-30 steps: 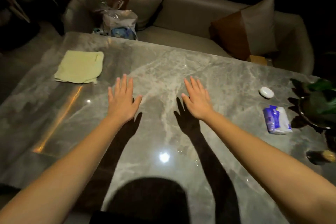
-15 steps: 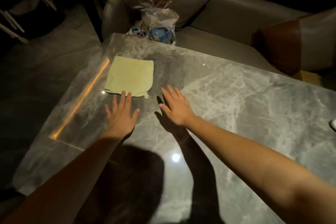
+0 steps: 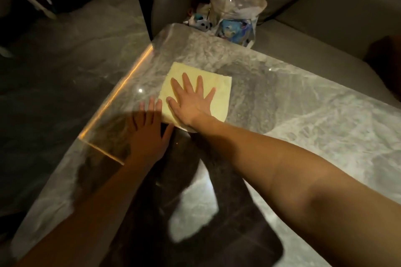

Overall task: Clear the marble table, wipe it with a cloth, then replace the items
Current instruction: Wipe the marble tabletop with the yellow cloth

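Pressing the right hand (image 3: 191, 104) flat onto the cloth (image 3: 221, 104), palm down, fingers splayed wide, nothing pinched or gathered. Half a second back, hovered short of the cloth's near edge with both hands; a second back, held both over mid-table with the cloth well off to the left. Has since swung left, reached across and landed squarely on top.

Keeping the left hand (image 3: 149, 136) in shadow just beside the cloth's near left corner, fingers straight and close together; cannot tell whether touching the table (image 3: 303, 115) or just above it.

Cloth lying flat near the table's far left corner, close to the left edge, short of the bag (image 3: 236, 13) on the sofa (image 3: 325, 6) beyond.

Reads as the wipe about to begin: flat contact made, no stroke visible yet. Worth noting a blue pack and a small white thing at the right end a second ago, now out of view, so cannot tell whether clearing is finished. Likely next: sliding the cloth under steady downward pressure so it does not bunch.
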The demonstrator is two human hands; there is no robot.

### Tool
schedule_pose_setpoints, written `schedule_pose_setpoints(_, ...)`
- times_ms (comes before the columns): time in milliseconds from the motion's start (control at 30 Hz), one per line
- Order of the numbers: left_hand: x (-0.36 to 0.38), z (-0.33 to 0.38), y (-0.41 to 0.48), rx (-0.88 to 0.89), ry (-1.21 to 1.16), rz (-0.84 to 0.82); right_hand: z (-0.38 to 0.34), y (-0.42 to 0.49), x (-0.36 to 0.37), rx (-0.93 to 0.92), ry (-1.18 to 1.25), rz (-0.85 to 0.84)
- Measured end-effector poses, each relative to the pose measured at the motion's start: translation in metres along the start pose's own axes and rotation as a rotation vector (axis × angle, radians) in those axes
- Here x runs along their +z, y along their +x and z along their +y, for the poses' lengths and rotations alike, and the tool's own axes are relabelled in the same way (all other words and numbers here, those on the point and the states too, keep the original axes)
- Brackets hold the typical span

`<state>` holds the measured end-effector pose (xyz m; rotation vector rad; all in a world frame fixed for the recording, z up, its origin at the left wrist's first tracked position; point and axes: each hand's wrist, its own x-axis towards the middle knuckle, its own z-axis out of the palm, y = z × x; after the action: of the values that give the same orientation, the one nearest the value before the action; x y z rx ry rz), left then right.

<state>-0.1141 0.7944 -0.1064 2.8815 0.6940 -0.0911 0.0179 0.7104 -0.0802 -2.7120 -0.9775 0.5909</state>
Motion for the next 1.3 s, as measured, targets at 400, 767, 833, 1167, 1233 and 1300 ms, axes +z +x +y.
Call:
schedule_pose_setpoints(400,0.005,0.004,-0.014,-0.002,-0.046,-0.011,0.018,-0.011,0.018,-0.063,-0.182,0.128)
schedule_pose_setpoints(767,0.007,0.032,-0.050,0.211,-0.025,-0.113,0.076,-0.135,0.037,0.056,-0.166,0.119)
schedule_pose_setpoints(833,0.009,0.051,-0.052,0.310,0.016,-0.115,0.084,-0.168,0.047,0.102,-0.168,0.118)
schedule_pose_setpoints(1167,0.044,0.163,-0.094,0.757,0.081,-0.111,0.101,-0.348,0.094,0.269,-0.048,0.134)
schedule_pose_setpoints(1233,0.049,0.183,-0.110,0.842,0.088,-0.125,0.100,-0.382,0.102,0.336,-0.046,0.104)
schedule_pose_setpoints(1300,0.054,0.205,-0.123,0.911,0.104,-0.121,0.101,-0.413,0.113,0.366,-0.059,0.098)
